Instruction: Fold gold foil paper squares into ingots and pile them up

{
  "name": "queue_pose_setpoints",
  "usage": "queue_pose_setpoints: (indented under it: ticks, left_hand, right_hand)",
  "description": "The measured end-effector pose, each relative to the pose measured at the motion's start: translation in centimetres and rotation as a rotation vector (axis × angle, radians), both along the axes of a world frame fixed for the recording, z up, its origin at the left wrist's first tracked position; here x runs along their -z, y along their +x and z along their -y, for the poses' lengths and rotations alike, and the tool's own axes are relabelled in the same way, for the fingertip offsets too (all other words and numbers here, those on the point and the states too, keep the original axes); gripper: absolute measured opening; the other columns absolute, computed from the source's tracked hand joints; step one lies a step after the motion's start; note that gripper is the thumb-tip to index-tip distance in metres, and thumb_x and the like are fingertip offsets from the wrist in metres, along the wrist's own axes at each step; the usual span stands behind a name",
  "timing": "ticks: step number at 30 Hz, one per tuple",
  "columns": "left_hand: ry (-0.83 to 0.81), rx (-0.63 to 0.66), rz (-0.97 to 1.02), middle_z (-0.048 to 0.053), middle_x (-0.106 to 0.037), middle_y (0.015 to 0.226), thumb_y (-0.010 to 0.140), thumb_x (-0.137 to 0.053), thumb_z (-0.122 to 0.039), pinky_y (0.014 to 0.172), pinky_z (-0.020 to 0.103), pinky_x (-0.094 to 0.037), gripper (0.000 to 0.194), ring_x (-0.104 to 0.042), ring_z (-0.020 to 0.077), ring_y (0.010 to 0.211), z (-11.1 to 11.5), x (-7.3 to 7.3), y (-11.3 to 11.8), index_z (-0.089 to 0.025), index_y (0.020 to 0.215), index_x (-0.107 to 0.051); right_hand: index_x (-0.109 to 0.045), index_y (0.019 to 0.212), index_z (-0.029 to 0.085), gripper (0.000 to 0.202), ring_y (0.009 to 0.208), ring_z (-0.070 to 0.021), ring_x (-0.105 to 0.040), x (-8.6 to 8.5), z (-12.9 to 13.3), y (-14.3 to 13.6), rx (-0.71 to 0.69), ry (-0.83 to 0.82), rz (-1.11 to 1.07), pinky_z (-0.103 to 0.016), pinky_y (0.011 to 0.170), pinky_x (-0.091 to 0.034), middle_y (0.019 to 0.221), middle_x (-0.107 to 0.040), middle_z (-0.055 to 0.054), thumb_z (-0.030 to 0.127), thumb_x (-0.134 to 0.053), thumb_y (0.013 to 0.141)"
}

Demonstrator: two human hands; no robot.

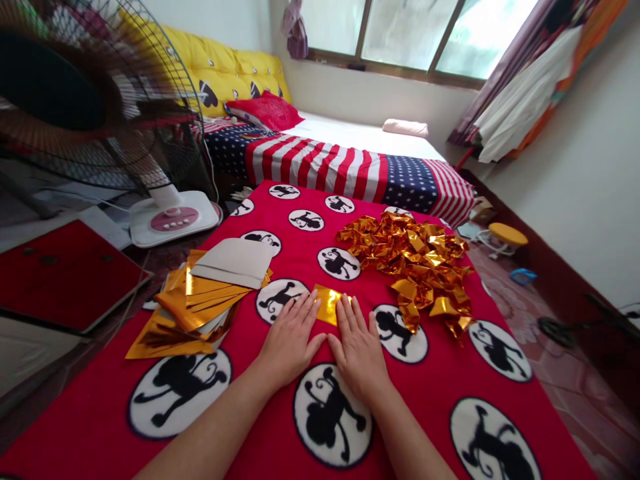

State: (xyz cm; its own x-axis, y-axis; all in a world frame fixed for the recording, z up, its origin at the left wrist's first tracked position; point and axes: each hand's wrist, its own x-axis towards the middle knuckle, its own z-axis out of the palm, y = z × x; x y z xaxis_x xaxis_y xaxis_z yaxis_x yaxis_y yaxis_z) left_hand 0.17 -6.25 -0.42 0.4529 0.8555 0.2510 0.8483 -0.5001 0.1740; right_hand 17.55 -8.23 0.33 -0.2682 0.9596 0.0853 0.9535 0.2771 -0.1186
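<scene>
My left hand (291, 339), right hand (361, 343): flat, gripping nothing, on foil (327, 305); crinkled heap (417, 250), one o'clock, seemingly done; sheets (173, 327), ten o'clock, unworked.

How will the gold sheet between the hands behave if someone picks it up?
The gold sheet looks thin, so it is probably light. Its shiny face may feel slippery. It likely creases easily, as the crumpled foil pieces suggest.

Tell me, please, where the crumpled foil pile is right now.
In the head view, the crumpled foil pile lies on the red cloth, beyond and right of the right hand.
</scene>
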Motion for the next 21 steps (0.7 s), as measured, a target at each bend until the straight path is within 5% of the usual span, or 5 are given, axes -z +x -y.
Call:
queue_pose_setpoints:
  ticks: [8, 12, 17, 21]
  left_hand:
    - [0.01, -0.013, 0.008, 0.009, -0.031, 0.155, 0.094, -0.039, -0.047, 0.114, 0.044, -0.026, 0.06, -0.03, 0.0254, 0.142, 0.0, 0.1, 0.0, -0.015, 0.144, -0.039]
    - [0.01, -0.004, -0.008, 0.009, -0.031, 0.155, 0.094, -0.04, -0.044, 0.116, 0.043, -0.023, 0.059, -0.028, 0.0247, 0.143, -0.2, 0.8, 0.0, -0.016, 0.145, -0.038]
    - [0.031, 0.013, -0.028, 0.008, -0.031, 0.155, 0.09, -0.047, -0.036, 0.116, 0.041, -0.02, 0.061, -0.027, 0.0237, 0.143, -0.5, 1.8, -0.1, -0.02, 0.148, -0.033]
    - [0.01, 0.025, -0.008, 0.006, -0.031, 0.155, 0.091, -0.046, -0.036, 0.117, 0.04, -0.02, 0.062, -0.027, 0.0229, 0.143, -0.2, 1.2, -0.1, -0.019, 0.148, -0.031]
  right_hand:
    - [-0.023, 0.151, 0.015, 0.064, 0.147, -0.0254, -0.008, 0.3, -0.2, 0.3, 0.029, 0.025, -0.033, -0.055, 0.116, -0.01, 0.159, -0.014, -0.009, 0.049, -0.029, 0.097]
    - [-0.019, 0.152, 0.011, 0.076, 0.147, -0.0297, -0.004, -0.5, -0.1, -1.8, 0.057, 0.094, -0.106, -0.06, 0.114, -0.003, 0.158, -0.013, -0.015, 0.056, -0.034, 0.093]
    - [-0.016, 0.152, 0.008, 0.08, 0.147, -0.0264, -0.01, -1.1, -0.9, -6.1, -0.047, -0.004, -0.248, -0.05, 0.116, -0.017, 0.158, -0.014, -0.016, 0.058, -0.034, 0.092]
    - [-0.018, 0.151, 0.007, 0.084, 0.147, -0.0259, -0.012, -0.2, -1.5, -5.6, -0.011, -0.032, -0.224, -0.047, 0.116, -0.018, 0.158, -0.014, -0.014, 0.062, -0.038, 0.09]
